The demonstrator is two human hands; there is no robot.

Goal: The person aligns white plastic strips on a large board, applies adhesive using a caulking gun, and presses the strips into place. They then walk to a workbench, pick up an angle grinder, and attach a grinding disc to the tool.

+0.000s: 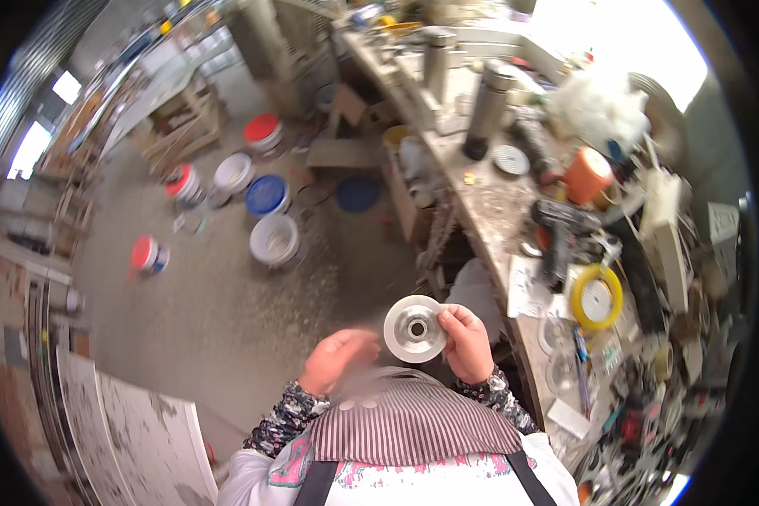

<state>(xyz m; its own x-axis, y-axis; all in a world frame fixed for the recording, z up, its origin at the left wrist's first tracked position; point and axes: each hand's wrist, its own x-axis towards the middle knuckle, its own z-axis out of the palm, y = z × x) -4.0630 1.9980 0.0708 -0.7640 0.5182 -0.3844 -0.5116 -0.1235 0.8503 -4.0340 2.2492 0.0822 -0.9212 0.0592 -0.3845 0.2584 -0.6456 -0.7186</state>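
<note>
Along the left edge we see pale boards (135, 430) leaning near the floor, and beyond them a grey concrete floor (219, 312) scattered with buckets: one with a red lid (148, 254) lying apart, another red-lidded one (182, 183), a white bucket (234, 172), a blue-lidded one (266, 195), an open white bucket (275, 239) and a red-lidded one (263, 131) farther back. A loose blue lid (357, 194) lies near the foot of the bench.

Close to our body, our left hand (337, 358) hangs just left of the disc, blurred, its fingers loosely curled; we cannot tell whether it pinches anything. It is near the disc but we cannot say that it touches it. Just right of it, our right hand (466, 341) holds a round pale disc (415, 329) with a metal hub in the middle, thumb and fingers pressed on its right rim. The disc is held up in front of our chest, over the floor, just left of the bench edge, its face turned toward us.

To the right runs a long cluttered workbench (489, 207). On it stand two tall grey cylinders (489, 105), a small round white disc (509, 158), an orange roll (588, 176), a dark power tool (561, 228) and a yellow-rimmed reel (597, 297), with many small things farther right too jumbled to tell apart.
</note>
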